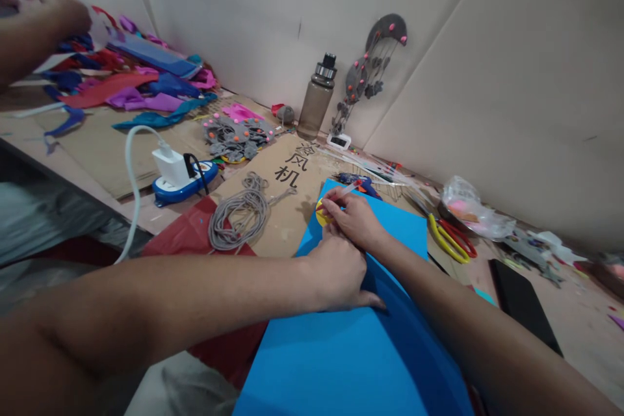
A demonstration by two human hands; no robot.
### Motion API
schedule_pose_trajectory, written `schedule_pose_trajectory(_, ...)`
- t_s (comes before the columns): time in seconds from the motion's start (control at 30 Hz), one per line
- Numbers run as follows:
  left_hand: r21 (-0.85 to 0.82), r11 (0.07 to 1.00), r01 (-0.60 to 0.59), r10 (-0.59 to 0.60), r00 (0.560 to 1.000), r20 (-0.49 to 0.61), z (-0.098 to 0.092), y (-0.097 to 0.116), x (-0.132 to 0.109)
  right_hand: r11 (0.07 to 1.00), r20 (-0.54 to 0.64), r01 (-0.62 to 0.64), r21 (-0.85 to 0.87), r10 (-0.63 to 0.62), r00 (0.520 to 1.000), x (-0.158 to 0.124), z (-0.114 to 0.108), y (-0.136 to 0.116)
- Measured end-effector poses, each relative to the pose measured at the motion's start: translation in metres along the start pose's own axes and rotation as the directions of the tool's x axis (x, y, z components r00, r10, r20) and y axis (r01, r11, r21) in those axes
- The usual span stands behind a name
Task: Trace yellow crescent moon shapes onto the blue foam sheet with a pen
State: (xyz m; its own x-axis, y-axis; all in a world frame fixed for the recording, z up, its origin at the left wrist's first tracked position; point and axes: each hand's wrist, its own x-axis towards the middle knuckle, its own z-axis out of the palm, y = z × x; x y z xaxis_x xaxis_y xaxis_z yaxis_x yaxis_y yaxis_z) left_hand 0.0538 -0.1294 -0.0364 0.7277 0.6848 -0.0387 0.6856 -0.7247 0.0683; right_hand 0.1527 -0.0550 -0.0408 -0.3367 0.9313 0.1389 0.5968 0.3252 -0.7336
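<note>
A large blue sheet [331, 351] lies before me, its far part partly under both hands. My left hand [338, 270] presses on the sheet, thumb stretched to the right, its other fingertips partly hidden near a small yellow disc [322, 213]. Just beyond it, my right hand [353, 214] is closed around a slim pen [350, 187] with red parts, its tip at the yellow disc. The disc sits by the sheet's far left edge.
Grey cord [238, 221] and a blue power strip [185, 183] lie to the left. Behind stands a bottle [316, 97]. On the right are yellow-handled scissors [447, 240] and a black phone-like slab [524, 302]. Another person's arm [43, 26] reaches over coloured scraps.
</note>
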Motion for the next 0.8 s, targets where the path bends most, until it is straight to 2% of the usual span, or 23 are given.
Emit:
schedule_pose_trajectory(0.33,-0.013,1.000,-0.004,0.004,1.000,-0.017,0.0009,-0.0003,0.0006,1.000,-0.026,-0.012,0.019,0.012,1.000,0.0005,0.0025,0.0002)
schedule_pose_trajectory(0.8,-0.009,1.000,-0.008,0.008,0.999,-0.043,0.0059,-0.0013,0.0025,1.000,0.001,-0.018,0.006,0.018,1.000,-0.0008,0.0013,0.0001)
